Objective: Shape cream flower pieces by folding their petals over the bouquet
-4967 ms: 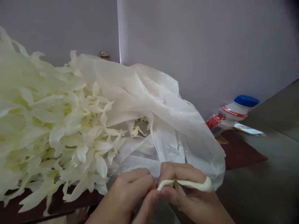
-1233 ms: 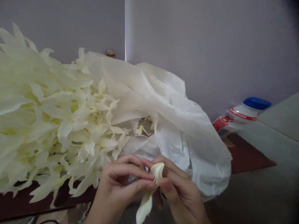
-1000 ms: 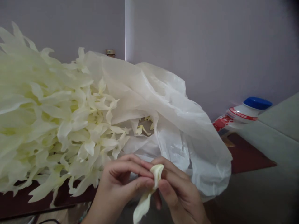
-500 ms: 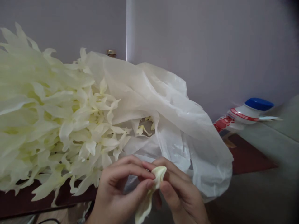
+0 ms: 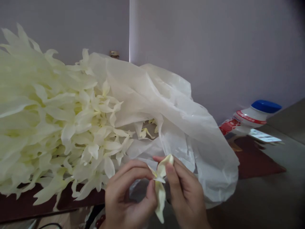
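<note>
Between my two hands, low in the middle of the head view, is a pale yellow artificial flower (image 5: 160, 190) with several curled petals. My left hand (image 5: 130, 192) pinches it near its centre between thumb and fingers. The thumb and fingers of my right hand (image 5: 184, 187) close on its upper petal. One long petal hangs down between the hands. To the left lies a big heap of similar cream-white flowers (image 5: 69, 127). Behind my hands spreads a crumpled white plastic bag (image 5: 181, 114), with a few small flowers (image 5: 145, 132) showing in its opening.
A white bottle with a blue cap (image 5: 254, 113) and red label leans at the right. Near it a lit phone-like screen (image 5: 265, 135) appears. The dark red table (image 5: 259, 159) shows under the bag, with a wall (image 5: 214, 47) behind.
The held flower has turned and its petals have spread apart. My right hand has shifted its pinch to the upper petal. A bright screen now shows by the bottle.
</note>
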